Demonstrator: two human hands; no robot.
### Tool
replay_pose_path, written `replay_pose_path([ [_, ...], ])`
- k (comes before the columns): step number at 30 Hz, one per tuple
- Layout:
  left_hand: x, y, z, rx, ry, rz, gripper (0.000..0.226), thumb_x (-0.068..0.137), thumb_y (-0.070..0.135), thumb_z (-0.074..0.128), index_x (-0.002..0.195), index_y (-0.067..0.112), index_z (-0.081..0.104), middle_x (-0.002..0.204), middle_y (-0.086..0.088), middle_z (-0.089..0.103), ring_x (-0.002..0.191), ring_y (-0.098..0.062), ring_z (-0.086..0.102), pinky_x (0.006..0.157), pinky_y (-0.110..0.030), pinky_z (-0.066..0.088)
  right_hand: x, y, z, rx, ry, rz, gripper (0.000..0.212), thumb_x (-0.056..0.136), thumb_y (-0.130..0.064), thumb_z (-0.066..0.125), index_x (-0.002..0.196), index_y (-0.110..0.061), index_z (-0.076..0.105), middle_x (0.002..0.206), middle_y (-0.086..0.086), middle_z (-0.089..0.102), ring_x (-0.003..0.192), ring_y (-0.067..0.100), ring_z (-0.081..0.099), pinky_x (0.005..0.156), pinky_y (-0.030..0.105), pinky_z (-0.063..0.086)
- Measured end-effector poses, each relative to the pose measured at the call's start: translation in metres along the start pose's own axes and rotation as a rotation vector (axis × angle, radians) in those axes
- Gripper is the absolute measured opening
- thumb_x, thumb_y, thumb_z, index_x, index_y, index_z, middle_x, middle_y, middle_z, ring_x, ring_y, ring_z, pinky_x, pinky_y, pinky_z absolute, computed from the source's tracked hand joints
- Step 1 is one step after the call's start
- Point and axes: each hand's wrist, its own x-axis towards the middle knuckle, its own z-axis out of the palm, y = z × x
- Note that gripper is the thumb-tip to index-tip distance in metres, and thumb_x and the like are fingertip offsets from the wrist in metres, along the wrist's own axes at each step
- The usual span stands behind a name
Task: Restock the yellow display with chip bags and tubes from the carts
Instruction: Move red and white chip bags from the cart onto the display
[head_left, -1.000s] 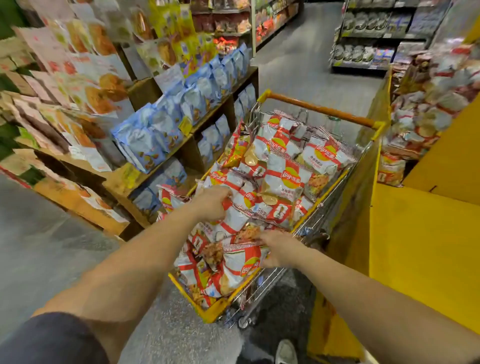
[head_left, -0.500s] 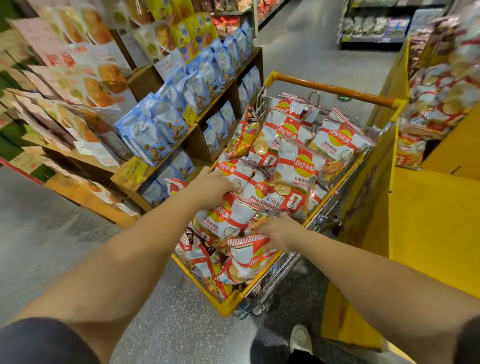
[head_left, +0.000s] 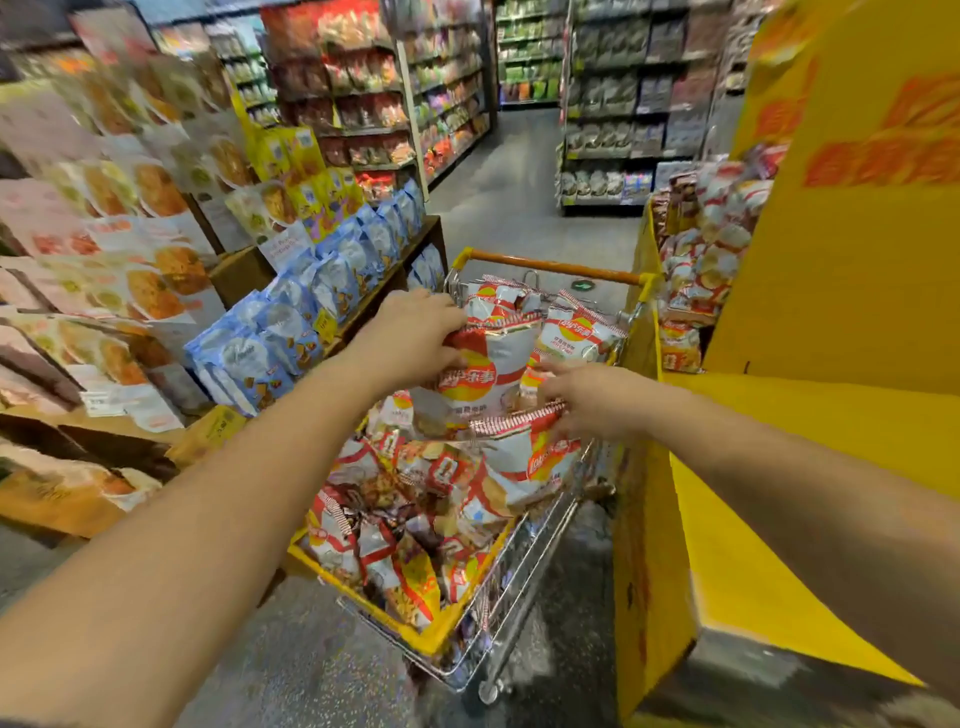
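— Biggest first? Yellow display (head_left: 810, 426), hard against the right side of the cart (head_left: 524, 618), so bags need only a short swing across. Stocked already in its far bin, beyond the cart's orange handle (head_left: 556, 267).

— And on the cart's other side? Wooden shelf (head_left: 358, 312) of blue snack packs (head_left: 291, 332), not part of the job.

— Inside the cart? Heaped with red-and-white chip bags (head_left: 415, 514), loose and tumbled, none upright. No tubes to be seen from here.

— Hands? Apart, each busy. Left hand (head_left: 415, 338) clamped on the top seam of one chip bag (head_left: 478, 384), lifted clear above the heap, hanging by its crimped edge; probably gripped there to spare the chips. Right hand (head_left: 587, 402) over the cart's display side, pinching the top edge of a second bag (head_left: 540, 457), index finger stretched out. Blurred, so exact grip uncertain.

— Why two at once? Likely fewer trips to the display.

— Risk? Slippery foil, slack grip; could drop back into the cart.
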Motion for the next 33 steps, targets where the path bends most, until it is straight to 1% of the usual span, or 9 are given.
replay_pose_path([
  [1, 0.007, 0.013, -0.006, -0.075, 0.016, 0.021, 0.032, 0.089, 0.046, 0.061, 0.1, 0.016, 0.055, 0.103, -0.002, 0.055, 0.101, -0.025, 0.052, 0.084, -0.039, 0.042, -0.015, 0.009, -0.008, 0.01, 0.01, 0.022, 0.049, 0.083, -0.045, 0.07, 0.127, -0.029, 0.058, 0.157, -0.003, 0.022, 0.136, 0.024, 0.035, 0.108, 0.04, 0.038],
  [3, 0.025, 0.043, -0.017, -0.207, 0.022, 0.062, 0.027, 0.089, 0.04, 0.063, 0.095, 0.017, 0.052, 0.1, -0.001, 0.056, 0.096, -0.023, 0.054, 0.081, -0.042, 0.046, -0.047, 0.029, -0.022, 0.049, 0.01, 0.068, 0.05, 0.083, -0.043, 0.071, 0.129, -0.031, 0.057, 0.153, -0.006, 0.024, 0.136, 0.02, 0.03, 0.11, 0.035, 0.033],
  [9, 0.087, 0.137, -0.033, -0.358, 0.097, 0.2, 0.026, 0.09, 0.038, 0.063, 0.106, 0.019, 0.056, 0.104, 0.006, 0.059, 0.098, -0.017, 0.056, 0.08, -0.038, 0.048, -0.119, 0.096, -0.031, 0.167, 0.02, 0.274, 0.052, 0.085, -0.044, 0.069, 0.134, -0.032, 0.055, 0.145, -0.011, 0.04, 0.126, 0.018, 0.045, 0.104, 0.032, 0.042],
  [12, 0.133, 0.195, -0.041, -0.392, 0.123, 0.249, 0.025, 0.088, 0.04, 0.064, 0.1, 0.021, 0.053, 0.102, 0.005, 0.06, 0.096, -0.018, 0.057, 0.077, -0.037, 0.049, -0.162, 0.145, -0.023, 0.221, 0.092, 0.35, 0.051, 0.085, -0.036, 0.071, 0.133, -0.027, 0.057, 0.144, -0.01, 0.044, 0.126, 0.017, 0.046, 0.101, 0.029, 0.039],
  [15, 0.183, 0.257, -0.043, -0.382, 0.125, 0.278, 0.032, 0.085, 0.047, 0.067, 0.098, 0.021, 0.052, 0.096, 0.006, 0.057, 0.089, -0.017, 0.055, 0.069, -0.034, 0.045, -0.202, 0.205, -0.012, 0.238, 0.115, 0.448, 0.049, 0.084, -0.035, 0.072, 0.13, -0.028, 0.059, 0.14, -0.011, 0.047, 0.122, 0.016, 0.049, 0.095, 0.026, 0.041],
  [19, 0.244, 0.327, -0.038, -0.406, 0.137, 0.25, 0.051, 0.074, 0.059, 0.073, 0.097, 0.019, 0.049, 0.093, 0.002, 0.056, 0.087, -0.022, 0.057, 0.072, -0.041, 0.051, -0.239, 0.284, -0.002, 0.238, 0.101, 0.521, 0.043, 0.084, -0.033, 0.071, 0.126, -0.027, 0.06, 0.134, -0.009, 0.051, 0.116, 0.018, 0.052, 0.091, 0.03, 0.047],
  [25, 0.304, 0.382, -0.031, -0.236, -0.019, 0.179, 0.064, 0.072, 0.075, 0.059, 0.093, 0.016, 0.046, 0.083, 0.001, 0.048, 0.082, -0.024, 0.053, 0.06, -0.035, 0.041, -0.258, 0.366, 0.011, 0.196, 0.09, 0.527, 0.047, 0.084, -0.031, 0.072, 0.128, -0.026, 0.059, 0.138, -0.009, 0.049, 0.118, 0.018, 0.051, 0.088, 0.029, 0.045],
  [29, 0.345, 0.385, -0.015, -0.16, -0.114, 0.283, 0.065, 0.074, 0.077, 0.056, 0.097, 0.017, 0.051, 0.094, -0.003, 0.06, 0.089, -0.025, 0.058, 0.07, -0.039, 0.051, -0.239, 0.407, 0.023, 0.189, 0.07, 0.516, 0.045, 0.083, -0.032, 0.071, 0.126, -0.024, 0.061, 0.136, -0.007, 0.052, 0.116, 0.02, 0.053, 0.089, 0.032, 0.048],
  [33, 0.381, 0.376, 0.017, -0.284, -0.252, 0.373, 0.063, 0.077, 0.057, 0.07, 0.123, 0.021, 0.048, 0.115, -0.001, 0.058, 0.102, -0.023, 0.058, 0.082, -0.039, 0.051, -0.207, 0.441, 0.039, 0.232, 0.041, 0.525, 0.045, 0.083, -0.032, 0.072, 0.126, -0.021, 0.061, 0.137, -0.007, 0.051, 0.115, 0.02, 0.053, 0.087, 0.03, 0.047],
])
